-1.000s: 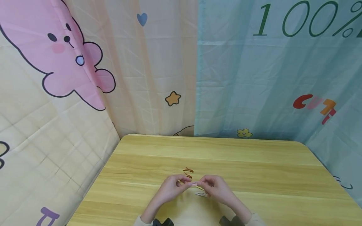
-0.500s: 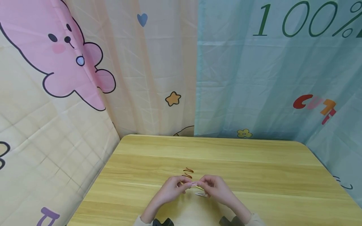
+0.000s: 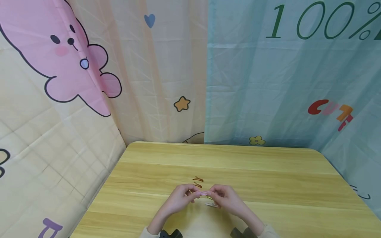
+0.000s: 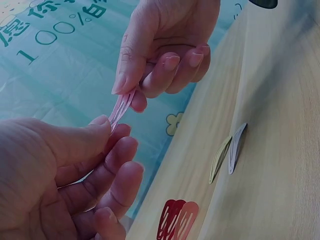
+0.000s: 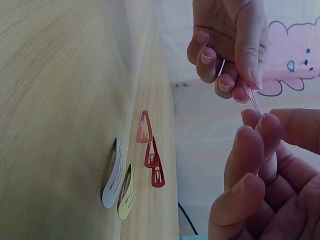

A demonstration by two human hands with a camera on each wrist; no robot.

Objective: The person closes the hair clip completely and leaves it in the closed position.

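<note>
In the head view, your left hand point(image 3: 181, 199) and right hand point(image 3: 228, 199) pinch the pink clip point(image 3: 203, 193) above the table point(image 3: 268, 172), barely moved from a second ago. The left wrist view shows each hand gripping one end; in the right wrist view, the silver clip point(image 5: 114, 175) lies beside the yellow clip point(image 5: 125, 201).

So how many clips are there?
6: pink clip between left hand and right hand; silver clip, yellow clip, orange clip and two red clips on the table. More may be hidden.
</note>
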